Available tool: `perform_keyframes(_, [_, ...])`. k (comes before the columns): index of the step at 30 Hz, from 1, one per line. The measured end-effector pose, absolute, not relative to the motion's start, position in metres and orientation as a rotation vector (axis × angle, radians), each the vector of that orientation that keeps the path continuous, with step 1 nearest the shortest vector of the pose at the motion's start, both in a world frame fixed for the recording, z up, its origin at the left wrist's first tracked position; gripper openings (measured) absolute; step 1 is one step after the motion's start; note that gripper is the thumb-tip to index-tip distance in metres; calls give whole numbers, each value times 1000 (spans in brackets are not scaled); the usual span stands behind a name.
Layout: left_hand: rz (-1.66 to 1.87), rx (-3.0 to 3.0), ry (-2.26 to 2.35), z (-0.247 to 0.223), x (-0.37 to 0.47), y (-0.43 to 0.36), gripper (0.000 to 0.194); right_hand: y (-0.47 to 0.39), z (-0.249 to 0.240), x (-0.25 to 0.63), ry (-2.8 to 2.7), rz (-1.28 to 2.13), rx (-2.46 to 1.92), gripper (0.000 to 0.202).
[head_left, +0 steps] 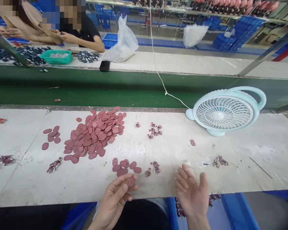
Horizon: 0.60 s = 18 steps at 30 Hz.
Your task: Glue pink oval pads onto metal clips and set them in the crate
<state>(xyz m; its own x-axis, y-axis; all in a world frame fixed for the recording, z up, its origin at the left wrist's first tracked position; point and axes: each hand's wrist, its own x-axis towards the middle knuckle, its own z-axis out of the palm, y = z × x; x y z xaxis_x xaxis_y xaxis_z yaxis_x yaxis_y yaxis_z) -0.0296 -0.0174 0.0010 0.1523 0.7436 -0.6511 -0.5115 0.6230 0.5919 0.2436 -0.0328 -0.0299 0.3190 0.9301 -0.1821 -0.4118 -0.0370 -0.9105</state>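
Between the thumb and fingers of my left hand (115, 199) is a dark-red oval disc (130, 182) with small holes. My right hand (190, 191) is turned palm up at the table's front edge, fingers apart, with nothing in it. A few loose oval discs (124, 166) lie just beyond my left hand. Behind them and to the left spreads a large heap of the same discs (92, 131). Small dark-red and silvery pieces (155, 167) sit between my hands, too small to make out. More of these pieces (155, 131) lie farther back.
A light-blue fan (224, 110) stands at the back right, its white cord (156, 60) rising upward. Below the table edge is a blue crate (237, 210) holding small pieces. Across the green belt (110, 88), two people work near a teal basket (56, 57). A thin rod (260, 167) lies right.
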Motion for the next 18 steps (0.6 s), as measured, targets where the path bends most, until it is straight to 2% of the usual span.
perform_keyframes(4, [866,242,959,-3,-21,-15,29,-11,-36,278,107,1532,-269,61])
perform_keyframes(6, [849,248,895,-3,-15,-13,28,1,-39,289,176,1576,-154,46])
perform_keyframes(8, [844,249,841,-2,-9,-12,28,6,-37,292,186,1607,-193,27])
perform_keyframes(9, [845,249,819,-2,-7,-12,27,6,-32,289,189,1612,-224,25])
perform_keyframes(15, [833,225,747,-3,6,-10,24,-12,15,226,-245,1426,-943,42])
perform_keyframes(18, [815,211,739,-4,12,-11,26,-23,24,193,-509,1376,-1130,52])
